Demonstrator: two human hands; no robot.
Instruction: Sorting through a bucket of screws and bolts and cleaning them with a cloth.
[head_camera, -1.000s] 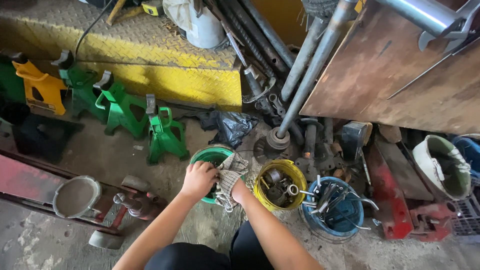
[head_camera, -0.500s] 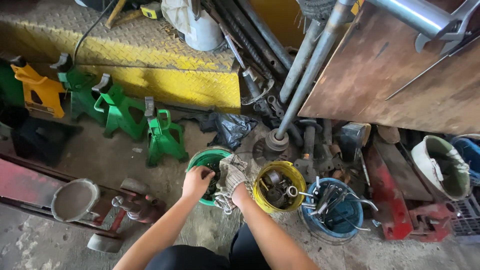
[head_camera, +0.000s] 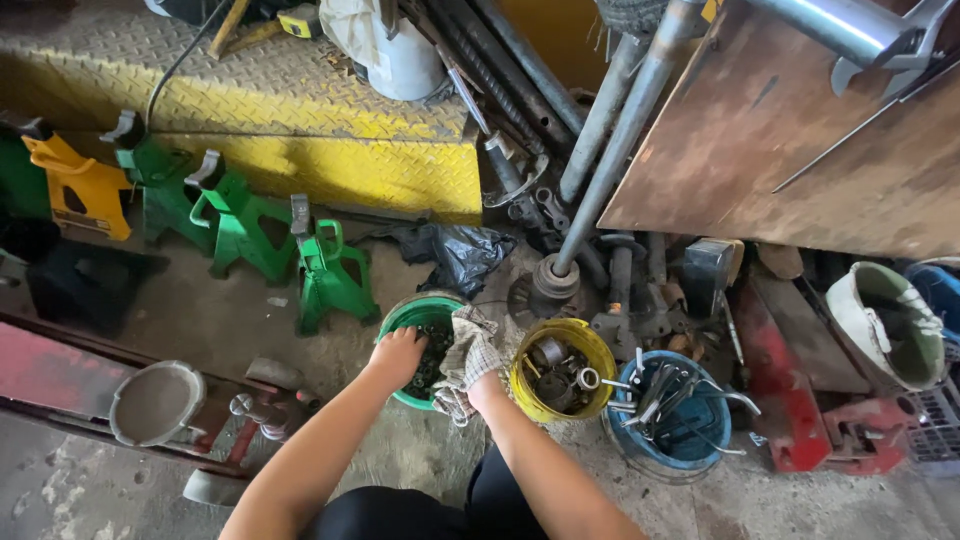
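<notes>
My left hand (head_camera: 397, 356) reaches down into a green bucket (head_camera: 412, 312) of small dark metal parts on the floor, fingers curled among them. My right hand (head_camera: 487, 385) is mostly hidden under a checked rag (head_camera: 469, 358) that it grips at the bucket's right rim. Right beside it stands a yellow bucket (head_camera: 557, 336) with sockets and metal pieces.
A blue bucket (head_camera: 672, 420) of wrenches stands right of the yellow one. Green jack stands (head_camera: 328, 270) and a yellow one (head_camera: 82, 185) line the yellow step. A red floor jack (head_camera: 150, 405) lies at left. Steel pipes (head_camera: 615, 150), a black bag (head_camera: 462, 254) and a rusty sheet (head_camera: 800, 140) crowd behind.
My left hand has gone a little deeper into the green bucket. The rag in my right hand has shifted slightly; the view has barely moved.
</notes>
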